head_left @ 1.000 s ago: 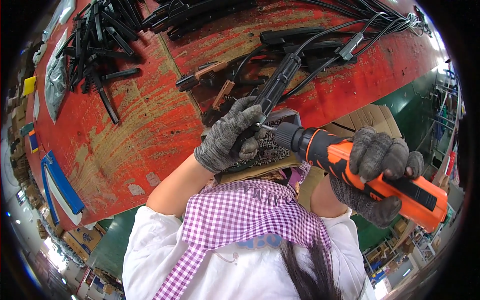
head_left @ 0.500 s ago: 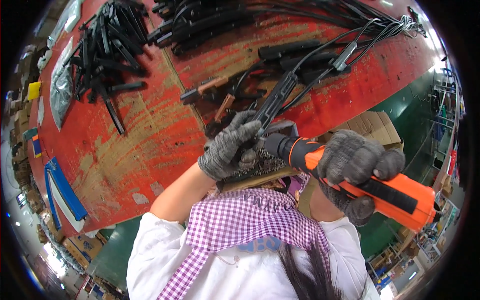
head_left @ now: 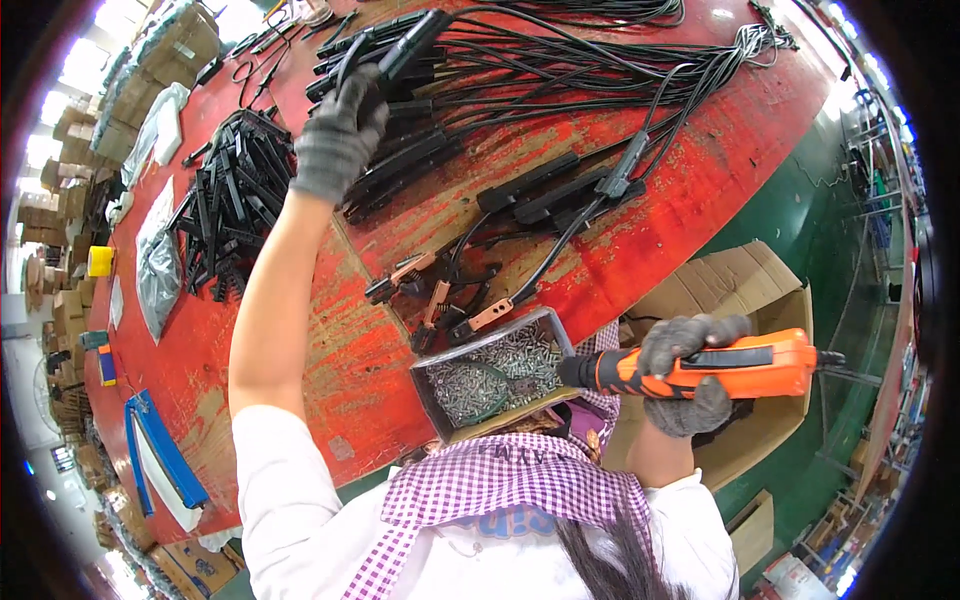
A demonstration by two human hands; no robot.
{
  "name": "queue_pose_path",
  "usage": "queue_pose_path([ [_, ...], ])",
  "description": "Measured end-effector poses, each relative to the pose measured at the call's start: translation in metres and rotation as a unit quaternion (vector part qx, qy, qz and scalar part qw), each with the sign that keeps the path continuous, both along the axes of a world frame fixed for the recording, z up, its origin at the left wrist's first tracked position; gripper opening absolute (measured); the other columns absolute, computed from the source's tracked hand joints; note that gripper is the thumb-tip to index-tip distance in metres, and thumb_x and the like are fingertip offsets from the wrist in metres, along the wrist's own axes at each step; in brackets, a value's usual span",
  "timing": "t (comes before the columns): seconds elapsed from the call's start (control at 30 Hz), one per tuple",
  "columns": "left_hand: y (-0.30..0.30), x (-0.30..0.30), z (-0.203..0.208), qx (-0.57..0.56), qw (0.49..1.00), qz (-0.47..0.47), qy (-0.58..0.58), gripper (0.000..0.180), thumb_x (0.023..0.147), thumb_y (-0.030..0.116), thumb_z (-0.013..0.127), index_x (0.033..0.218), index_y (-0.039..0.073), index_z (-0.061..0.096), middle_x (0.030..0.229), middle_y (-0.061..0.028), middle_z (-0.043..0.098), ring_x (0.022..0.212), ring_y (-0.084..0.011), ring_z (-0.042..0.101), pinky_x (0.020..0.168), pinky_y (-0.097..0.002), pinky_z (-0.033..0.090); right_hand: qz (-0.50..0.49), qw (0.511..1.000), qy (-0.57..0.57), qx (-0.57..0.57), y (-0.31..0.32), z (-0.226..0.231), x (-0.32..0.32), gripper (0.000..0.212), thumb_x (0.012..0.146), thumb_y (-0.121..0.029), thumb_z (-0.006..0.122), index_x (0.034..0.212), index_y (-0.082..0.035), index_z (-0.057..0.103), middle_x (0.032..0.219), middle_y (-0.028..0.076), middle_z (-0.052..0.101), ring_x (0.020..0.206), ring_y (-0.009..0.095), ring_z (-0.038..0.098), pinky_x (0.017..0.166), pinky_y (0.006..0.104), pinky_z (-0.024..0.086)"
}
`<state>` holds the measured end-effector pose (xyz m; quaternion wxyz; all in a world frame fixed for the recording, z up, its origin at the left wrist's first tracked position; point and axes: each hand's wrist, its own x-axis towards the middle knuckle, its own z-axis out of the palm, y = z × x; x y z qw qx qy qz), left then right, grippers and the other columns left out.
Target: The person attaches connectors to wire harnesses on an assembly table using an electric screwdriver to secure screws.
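Orange-and-black handheld power driver (head_left: 745,372) beside grey open box (head_left: 430,400) of small metal screws (head_left: 520,365)

Right hand (head_left: 688,372), gloved, wraps closed around the driver, its nose at the box's right end. Left hand (head_left: 342,135) reaches across the worn red desk (head_left: 215,400), fingers curled at a long black plastic piece (head_left: 415,46); whether they grip it, I cannot tell.
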<state>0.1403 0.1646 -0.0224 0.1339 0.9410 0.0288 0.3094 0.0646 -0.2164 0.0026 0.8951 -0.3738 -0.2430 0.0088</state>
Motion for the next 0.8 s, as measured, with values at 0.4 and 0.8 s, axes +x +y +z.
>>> queue_pose_path([
  [0.4, -0.117, -0.121, -0.063, 0.072, 0.869, -0.088, 0.482, 0.048, 0.074, 0.043, 0.053, 0.095, 0.0, 0.047, 0.071, -0.0171, 0.059, 0.066, -0.0315, 0.059, 0.056, -0.0401, 0.046, -0.02, 0.989, 0.143, -0.037, -0.017, -0.032, 0.003, 0.042, 0.068, -0.02, 0.069, 0.095, -0.006, 0.041, 0.079, 0.012, 0.054, 0.062, 0.021, 0.056, 0.054, 0.034, 0.047],
  [0.8, -0.073, -0.108, 0.002, -0.815, 0.47, -0.129, 0.315, 0.027, 0.081, 0.025, 0.054, 0.091, 0.001, 0.054, 0.063, -0.0051, 0.055, 0.045, -0.0104, 0.05, 0.038, -0.0206, 0.037, 0.148, 0.966, 0.207, -0.052, -0.002, -0.025, -0.003, 0.045, 0.064, -0.01, 0.072, 0.099, -0.005, 0.045, 0.087, 0.015, 0.056, 0.082, 0.027, 0.059, 0.073, 0.0391, 0.047],
])
